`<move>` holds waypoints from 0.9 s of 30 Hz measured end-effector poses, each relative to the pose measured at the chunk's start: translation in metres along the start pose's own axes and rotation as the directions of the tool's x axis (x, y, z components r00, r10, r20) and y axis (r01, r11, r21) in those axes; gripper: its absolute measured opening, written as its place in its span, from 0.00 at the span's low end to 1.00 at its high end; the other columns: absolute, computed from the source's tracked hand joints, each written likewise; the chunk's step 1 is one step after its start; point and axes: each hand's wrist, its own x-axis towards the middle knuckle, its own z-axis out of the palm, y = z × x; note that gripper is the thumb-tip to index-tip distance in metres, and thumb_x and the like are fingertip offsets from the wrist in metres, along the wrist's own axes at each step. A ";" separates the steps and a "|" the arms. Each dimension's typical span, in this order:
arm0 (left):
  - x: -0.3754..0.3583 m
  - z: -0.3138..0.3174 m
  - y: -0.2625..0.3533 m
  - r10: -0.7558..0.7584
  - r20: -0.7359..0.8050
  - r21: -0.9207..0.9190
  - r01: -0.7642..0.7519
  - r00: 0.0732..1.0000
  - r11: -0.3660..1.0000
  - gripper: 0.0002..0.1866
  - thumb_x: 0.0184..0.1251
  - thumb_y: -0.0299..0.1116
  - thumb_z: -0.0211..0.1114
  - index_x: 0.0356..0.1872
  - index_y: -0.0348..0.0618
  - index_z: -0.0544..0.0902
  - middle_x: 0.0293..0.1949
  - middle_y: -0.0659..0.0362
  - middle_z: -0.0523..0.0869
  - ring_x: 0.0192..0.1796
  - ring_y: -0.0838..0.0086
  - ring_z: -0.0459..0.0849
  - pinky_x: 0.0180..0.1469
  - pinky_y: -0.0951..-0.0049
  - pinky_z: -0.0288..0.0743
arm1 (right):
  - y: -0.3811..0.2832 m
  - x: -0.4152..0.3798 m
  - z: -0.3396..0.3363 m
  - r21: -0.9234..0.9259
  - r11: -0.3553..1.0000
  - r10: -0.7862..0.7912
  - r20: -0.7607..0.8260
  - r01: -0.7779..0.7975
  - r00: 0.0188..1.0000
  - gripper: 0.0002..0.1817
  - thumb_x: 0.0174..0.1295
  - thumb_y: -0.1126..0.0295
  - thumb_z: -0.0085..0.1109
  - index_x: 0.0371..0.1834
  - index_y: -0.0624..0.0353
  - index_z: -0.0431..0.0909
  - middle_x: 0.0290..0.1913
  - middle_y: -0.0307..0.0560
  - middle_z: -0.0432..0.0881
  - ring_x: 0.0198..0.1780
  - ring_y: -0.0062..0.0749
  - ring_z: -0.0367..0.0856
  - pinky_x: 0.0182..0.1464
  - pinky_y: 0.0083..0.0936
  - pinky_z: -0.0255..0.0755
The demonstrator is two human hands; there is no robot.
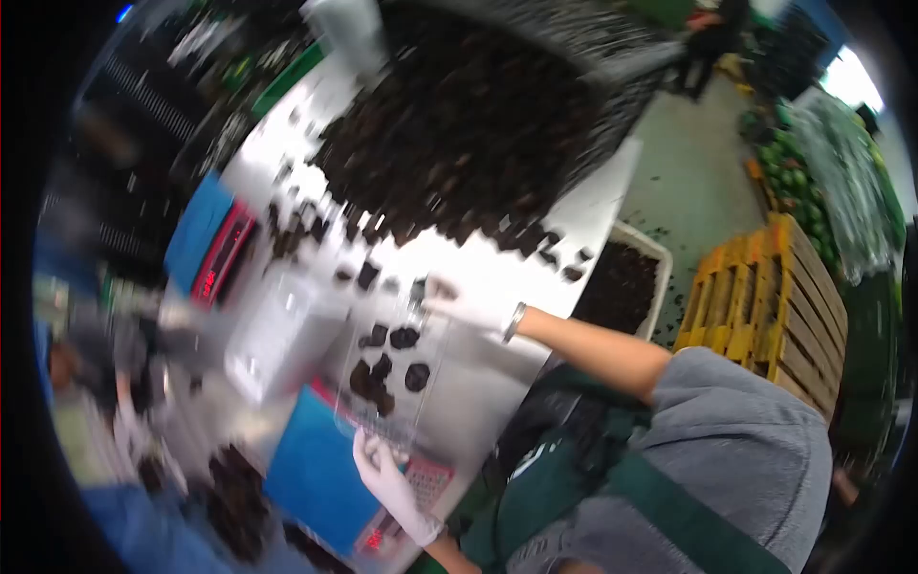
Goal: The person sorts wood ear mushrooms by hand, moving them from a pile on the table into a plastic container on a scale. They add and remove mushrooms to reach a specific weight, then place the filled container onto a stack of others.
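Note:
A clear plastic tray [435,368] with several dark, mushroom-like pieces [417,377] in it lies tilted in front of me, at a blue scale [320,469]. My left hand [387,483], in a white glove, grips the tray's lower edge, thumb and fingers at the rim. My right hand [470,301], gloved with a band at the wrist, is at the tray's upper end. Its fingers are closed by a small dark piece [418,290], seemingly pinched; blur hides the exact contact. Beyond it, a large heap of the same dark pieces [459,134] covers the steel table [607,201].
A stack of clear trays [282,335] stands left of my tray. Behind it is another blue scale [201,225] with a red display. A white bin of dark bits [660,263] and yellow pallets [746,297] are at right. A co-worker's gloved hand [134,435] is at far left.

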 end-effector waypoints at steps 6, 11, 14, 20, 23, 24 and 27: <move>-0.049 -0.099 -0.026 -0.053 -0.367 -0.016 0.051 0.929 0.999 0.22 0.73 0.25 0.59 0.67 0.38 0.72 0.41 0.62 0.78 0.36 0.81 0.78 0.35 0.77 0.81 | -0.020 -0.024 0.092 0.087 0.988 -0.151 0.433 0.126 0.888 0.19 0.70 0.59 0.58 0.59 0.57 0.76 0.44 0.50 0.85 0.43 0.36 0.85 0.49 0.31 0.78; -0.055 -0.140 -0.060 -0.146 -0.505 -0.013 0.161 0.851 0.987 0.25 0.73 0.25 0.58 0.70 0.34 0.68 0.41 0.61 0.76 0.38 0.78 0.78 0.39 0.73 0.82 | 0.041 0.006 0.119 -0.536 0.719 -0.412 0.184 0.443 0.892 0.39 0.62 0.45 0.61 0.74 0.49 0.65 0.73 0.58 0.66 0.74 0.58 0.60 0.74 0.59 0.49; -0.058 -0.142 -0.057 0.057 -0.637 0.216 0.107 0.769 0.970 0.26 0.73 0.24 0.57 0.71 0.35 0.67 0.44 0.58 0.77 0.43 0.73 0.79 0.45 0.69 0.81 | 0.085 0.049 0.094 -0.771 0.524 -0.346 0.196 0.362 0.917 0.52 0.56 0.37 0.62 0.81 0.43 0.51 0.78 0.59 0.55 0.77 0.66 0.50 0.74 0.72 0.37; -0.051 -0.073 0.000 0.576 -0.548 0.635 -0.147 0.607 0.759 0.24 0.73 0.22 0.54 0.70 0.34 0.69 0.65 0.50 0.76 0.58 0.67 0.76 0.61 0.66 0.72 | 0.085 0.166 0.100 -0.662 0.501 -0.537 0.267 0.557 0.800 0.43 0.55 0.40 0.63 0.73 0.45 0.64 0.74 0.56 0.62 0.74 0.62 0.57 0.70 0.67 0.49; -0.039 -0.019 0.014 0.704 -0.311 0.665 -0.383 0.638 0.641 0.21 0.70 0.17 0.55 0.63 0.31 0.73 0.57 0.49 0.78 0.52 0.64 0.79 0.56 0.66 0.75 | 0.089 0.214 0.127 -0.563 0.450 -0.618 0.363 0.693 0.697 0.29 0.56 0.46 0.62 0.59 0.47 0.77 0.66 0.48 0.72 0.66 0.53 0.67 0.64 0.60 0.60; -0.033 -0.007 0.009 0.700 -0.270 0.584 -0.466 0.661 0.665 0.21 0.71 0.17 0.54 0.64 0.32 0.73 0.57 0.51 0.79 0.52 0.65 0.80 0.57 0.68 0.75 | 0.093 0.222 0.134 -0.568 0.469 -0.599 0.359 0.677 0.716 0.25 0.57 0.48 0.62 0.54 0.47 0.78 0.63 0.44 0.74 0.64 0.49 0.69 0.63 0.56 0.62; -0.013 0.032 -0.007 0.643 -0.074 0.342 -0.586 0.763 0.735 0.16 0.66 0.15 0.56 0.55 0.31 0.79 0.48 0.51 0.81 0.47 0.64 0.81 0.53 0.65 0.76 | 0.098 0.190 0.130 -0.639 0.499 -0.511 0.327 0.585 0.795 0.14 0.62 0.55 0.59 0.46 0.47 0.78 0.54 0.41 0.77 0.59 0.40 0.73 0.58 0.47 0.65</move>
